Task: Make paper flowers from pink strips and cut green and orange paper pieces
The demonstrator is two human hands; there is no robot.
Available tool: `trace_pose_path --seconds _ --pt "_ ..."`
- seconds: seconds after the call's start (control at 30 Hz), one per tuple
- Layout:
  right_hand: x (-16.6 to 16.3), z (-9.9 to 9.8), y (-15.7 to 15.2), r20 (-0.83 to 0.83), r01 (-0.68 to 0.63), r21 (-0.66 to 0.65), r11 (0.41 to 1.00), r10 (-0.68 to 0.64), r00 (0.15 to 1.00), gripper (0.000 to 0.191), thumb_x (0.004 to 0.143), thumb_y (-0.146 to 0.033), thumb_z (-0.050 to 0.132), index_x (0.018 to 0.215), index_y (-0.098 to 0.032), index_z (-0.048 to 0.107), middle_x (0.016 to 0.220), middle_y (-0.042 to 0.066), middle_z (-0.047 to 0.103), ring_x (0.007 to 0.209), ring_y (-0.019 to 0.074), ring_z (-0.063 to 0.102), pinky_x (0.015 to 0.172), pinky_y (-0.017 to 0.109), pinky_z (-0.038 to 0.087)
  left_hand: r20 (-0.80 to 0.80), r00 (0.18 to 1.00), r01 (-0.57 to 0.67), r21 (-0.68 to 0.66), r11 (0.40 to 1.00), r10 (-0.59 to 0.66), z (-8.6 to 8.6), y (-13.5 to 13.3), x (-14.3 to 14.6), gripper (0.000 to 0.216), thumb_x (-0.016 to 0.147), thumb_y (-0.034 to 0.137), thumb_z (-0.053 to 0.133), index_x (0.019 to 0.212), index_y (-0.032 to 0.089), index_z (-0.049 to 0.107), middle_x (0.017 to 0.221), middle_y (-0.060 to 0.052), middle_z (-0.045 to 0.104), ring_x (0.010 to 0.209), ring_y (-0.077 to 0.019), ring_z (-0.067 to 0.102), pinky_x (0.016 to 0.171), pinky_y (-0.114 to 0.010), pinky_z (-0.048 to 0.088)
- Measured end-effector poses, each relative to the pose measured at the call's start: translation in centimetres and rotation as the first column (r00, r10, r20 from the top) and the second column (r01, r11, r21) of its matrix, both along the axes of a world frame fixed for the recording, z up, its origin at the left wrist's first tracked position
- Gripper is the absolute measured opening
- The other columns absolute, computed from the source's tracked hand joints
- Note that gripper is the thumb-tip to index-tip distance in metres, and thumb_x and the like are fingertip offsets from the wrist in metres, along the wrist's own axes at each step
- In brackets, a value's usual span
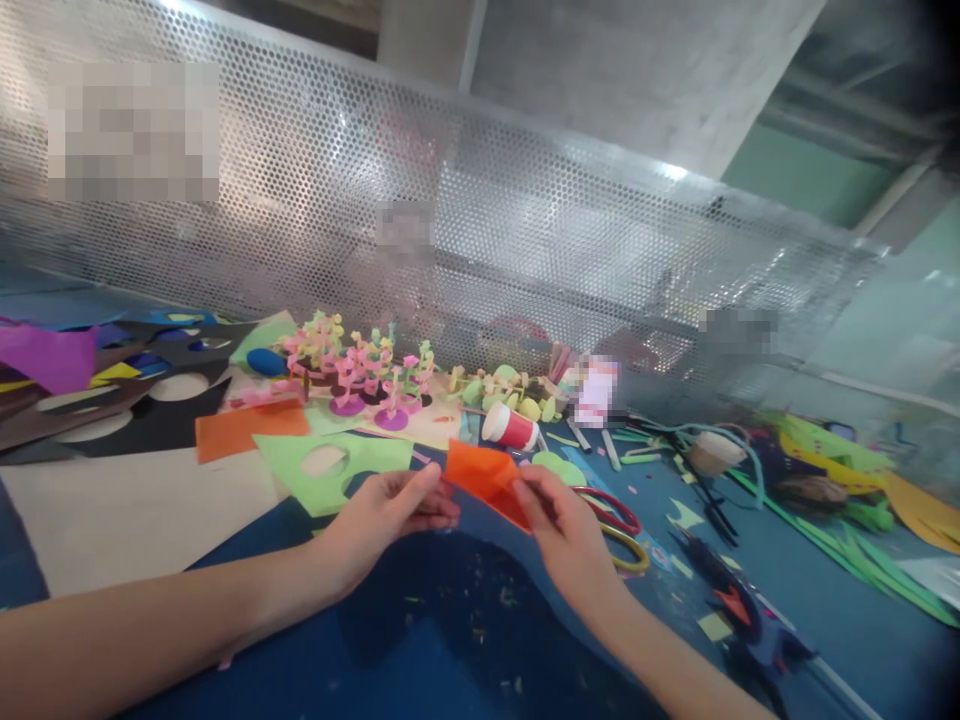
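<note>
A folded or bent piece of orange craft sheet is held up between my hands over the blue table. My right hand pinches its right edge between thumb and fingers. At its left edge is my left hand, with thumb and fingers curled together; the exact contact there is hard to make out. Close to my right hand lie scissors with a red and a yellow handle loop, their blades hidden. A light green sheet with cut-out holes lies just behind my left hand.
Pink and yellow paper flowers stand at the back. A red and white paper cup lies tipped over beside them. On the right is a glue gun with green strips beyond. A perforated metal panel borders the table.
</note>
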State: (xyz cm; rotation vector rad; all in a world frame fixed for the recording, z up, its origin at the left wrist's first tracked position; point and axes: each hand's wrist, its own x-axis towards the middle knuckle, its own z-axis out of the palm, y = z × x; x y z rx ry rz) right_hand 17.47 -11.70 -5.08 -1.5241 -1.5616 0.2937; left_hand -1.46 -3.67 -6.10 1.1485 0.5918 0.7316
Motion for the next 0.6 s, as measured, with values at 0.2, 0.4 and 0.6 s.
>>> trace_pose_path --seconds 0.2,0.4,0.6 --pt "1.4 -0.1 0.4 -0.068 -0.060 -0.023 0.998 0.058 0.996 0.024 0.087 -0.039 0.048 0.098 -0.023 0.062 0.101 0.006 0.065 0.094 0.0216 0.059 0.077 0.032 0.049 0.118 0.993 0.026 -0.122 0.992 -0.011 1.3 -0.5 -0.2 0.055 0.084 0.053 0.042 0.130 0.027 0.027 0.093 -0.006 0.065 0.089 -0.0218 0.062 0.088 -0.041 0.044" --pt "1.4 0.2 1.3 -0.369 -0.151 -0.121 0.981 0.097 0.924 0.028 0.081 -0.042 0.055 0.093 -0.019 0.064 0.092 0.005 0.067 0.088 0.0218 0.061 0.079 0.034 0.048 0.013 0.995 0.096 0.156 0.983 -0.099 1.1 -0.9 -0.7 0.073 0.078 0.035 0.061 0.134 0.035 0.015 0.108 -0.006 0.057 0.107 -0.0209 0.054 0.096 -0.038 0.036" --pt "1.3 0.0 0.9 -0.527 -0.229 -0.223 0.948 0.080 0.846 0.030 0.085 -0.040 0.048 0.100 -0.019 0.061 0.087 0.005 0.067 0.080 0.0198 0.064 0.069 0.032 0.051 -0.045 0.977 0.212 0.258 0.943 -0.207 0.4 -0.1 -0.5 0.064 0.074 0.022 0.064 0.129 0.032 0.033 0.120 -0.005 0.053 0.109 -0.0220 0.054 0.093 -0.035 0.041"
